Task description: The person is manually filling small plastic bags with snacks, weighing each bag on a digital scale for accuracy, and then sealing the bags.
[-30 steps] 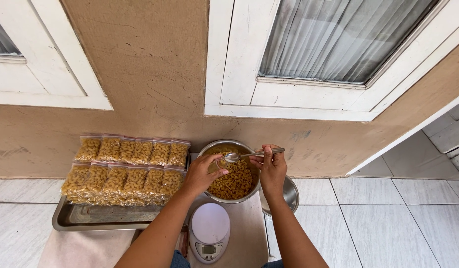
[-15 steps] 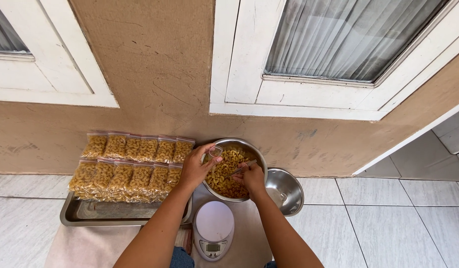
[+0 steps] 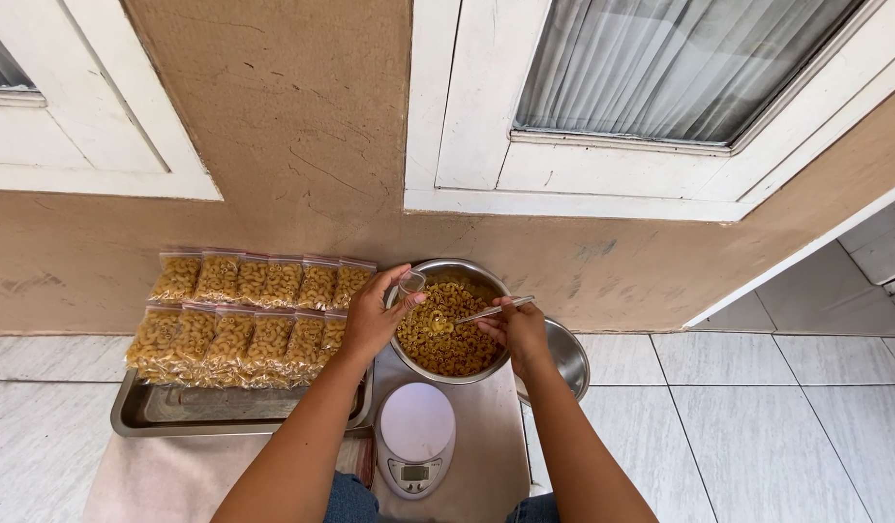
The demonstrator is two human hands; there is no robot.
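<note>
Right hand (image 3: 517, 329) pinches a spoon (image 3: 494, 311) over the pasta bowl (image 3: 447, 320); left hand (image 3: 375, 315) grips a small clear bag (image 3: 411, 283) at the bowl's far-left rim, seemingly empty. Two rows of filled bags (image 3: 249, 315) sit on the tray (image 3: 137, 416), left. Bowl still quite full. Scale (image 3: 416, 436) near, bare. Second bowl (image 3: 565, 353) mostly hidden behind right wrist.

A metal bowl (image 3: 405, 360) full of yellow elbow pasta (image 3: 447, 334), with a spoon (image 3: 494, 310) over it.
</note>
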